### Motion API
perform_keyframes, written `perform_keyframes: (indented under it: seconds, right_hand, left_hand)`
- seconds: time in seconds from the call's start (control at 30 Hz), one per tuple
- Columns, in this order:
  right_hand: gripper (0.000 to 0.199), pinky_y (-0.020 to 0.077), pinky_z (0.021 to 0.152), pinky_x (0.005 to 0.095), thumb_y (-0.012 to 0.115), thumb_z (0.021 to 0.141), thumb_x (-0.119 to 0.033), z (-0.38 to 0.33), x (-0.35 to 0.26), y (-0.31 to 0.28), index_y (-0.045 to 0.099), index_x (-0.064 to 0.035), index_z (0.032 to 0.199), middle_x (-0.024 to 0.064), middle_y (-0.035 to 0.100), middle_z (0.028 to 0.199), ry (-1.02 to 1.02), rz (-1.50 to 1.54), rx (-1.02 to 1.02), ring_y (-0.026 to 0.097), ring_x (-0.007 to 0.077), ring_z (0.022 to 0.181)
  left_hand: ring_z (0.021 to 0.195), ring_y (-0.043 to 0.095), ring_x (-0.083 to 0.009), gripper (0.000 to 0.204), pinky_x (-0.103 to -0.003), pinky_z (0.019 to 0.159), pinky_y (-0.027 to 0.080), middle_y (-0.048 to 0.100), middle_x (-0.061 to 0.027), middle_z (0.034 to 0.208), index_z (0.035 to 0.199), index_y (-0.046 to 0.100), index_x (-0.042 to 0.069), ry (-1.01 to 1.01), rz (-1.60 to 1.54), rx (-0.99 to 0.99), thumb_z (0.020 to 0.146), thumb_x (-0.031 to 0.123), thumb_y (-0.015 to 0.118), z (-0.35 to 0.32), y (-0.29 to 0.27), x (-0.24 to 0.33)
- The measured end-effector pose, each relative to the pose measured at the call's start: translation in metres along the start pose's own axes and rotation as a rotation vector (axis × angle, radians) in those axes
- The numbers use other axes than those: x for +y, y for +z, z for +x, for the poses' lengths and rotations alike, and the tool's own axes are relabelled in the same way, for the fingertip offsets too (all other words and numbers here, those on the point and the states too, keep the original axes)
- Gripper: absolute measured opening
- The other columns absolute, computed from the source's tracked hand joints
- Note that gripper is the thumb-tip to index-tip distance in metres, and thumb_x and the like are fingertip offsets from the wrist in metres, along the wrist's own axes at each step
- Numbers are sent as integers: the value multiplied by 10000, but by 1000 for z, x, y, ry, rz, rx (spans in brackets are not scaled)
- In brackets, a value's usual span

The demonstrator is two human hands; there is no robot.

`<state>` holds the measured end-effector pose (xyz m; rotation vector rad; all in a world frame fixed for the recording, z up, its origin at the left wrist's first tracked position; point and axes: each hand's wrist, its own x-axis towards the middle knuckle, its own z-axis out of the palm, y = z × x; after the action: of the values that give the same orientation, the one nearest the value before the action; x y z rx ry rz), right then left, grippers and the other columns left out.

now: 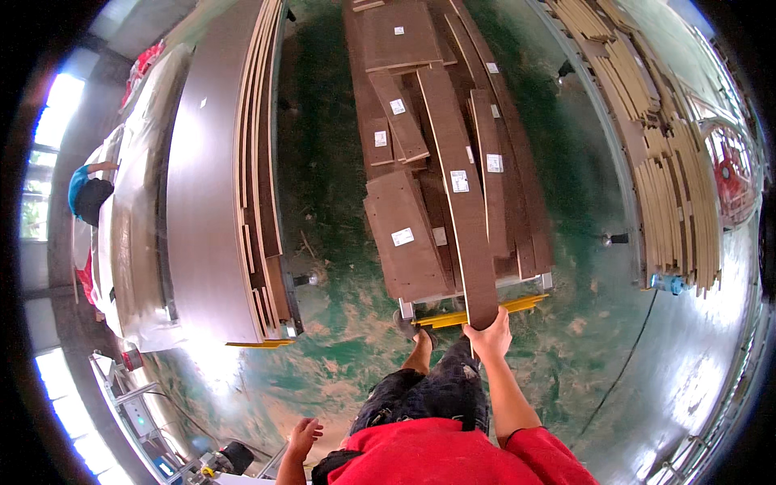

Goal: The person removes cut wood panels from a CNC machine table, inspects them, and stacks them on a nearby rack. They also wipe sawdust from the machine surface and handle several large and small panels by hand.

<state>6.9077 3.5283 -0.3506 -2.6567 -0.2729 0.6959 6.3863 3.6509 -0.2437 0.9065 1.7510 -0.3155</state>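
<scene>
Green flooring (335, 380) (patchy with pale dust) runs beneath the stacks. On the middle stack of labelled brown panels (394, 206) lies a long brown board (470, 226), its near end jutting past a yellow bar (521, 306) and pinched by the right hand (491, 333). The left hand (302, 439), fingers loosely curled, hangs empty beside the red shirt (453, 449).

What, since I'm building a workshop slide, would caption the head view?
Right hand grips the near end of a long brown board over labelled panels; left hand empty.
</scene>
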Motion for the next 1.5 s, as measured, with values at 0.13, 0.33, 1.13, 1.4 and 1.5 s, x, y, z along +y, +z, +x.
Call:
perform_keyframes:
  seconds: [0.13,0.33,1.13,1.4,1.5]
  right_hand:
    - [900,512,879,488,844,612,-372,7,-14,23,413,-50,1333,183,545,1270,13,-8,-53,581,389,1117]
    - [848,516,876,494,852,627,-375,23,-27,43,427,-46,1283,181,576,1198,14,-24,-41,599,378,1087]
    - [747,391,1076,453,742,817,-294,83,19,159,381,-10,1406,228,463,1383,38,-289,-22,458,380,1284]
    - [548,414,1043,482,660,842,-214,35,117,195,490,3,1315,220,473,1374,353,264,-390,440,402,1290]
    - [501,492,904,473,656,862,-217,20,123,178,513,-51,1312,201,574,1229,239,-12,-405,574,381,1120]
  left_hand:
    - [835,662,-211,398,-336,729,490,694,-122,1012,1175,593,14,-21,2,5,968,354,572,2,-14,-15]
    - [842,664,-213,415,-336,735,490,696,-127,1014,1201,578,1,-42,-26,6,968,344,575,-1,-23,-35]
    - [883,677,-215,338,-327,768,505,703,-134,1034,1194,592,14,-148,-45,42,989,280,552,-28,-13,-39]
    - [909,672,-213,391,-328,773,508,695,-139,1061,1221,582,19,-101,-14,12,988,331,543,-24,1,-22]
    - [886,671,-202,370,-322,749,504,698,-124,1045,1201,593,27,-74,-42,24,992,329,543,-23,10,-19]
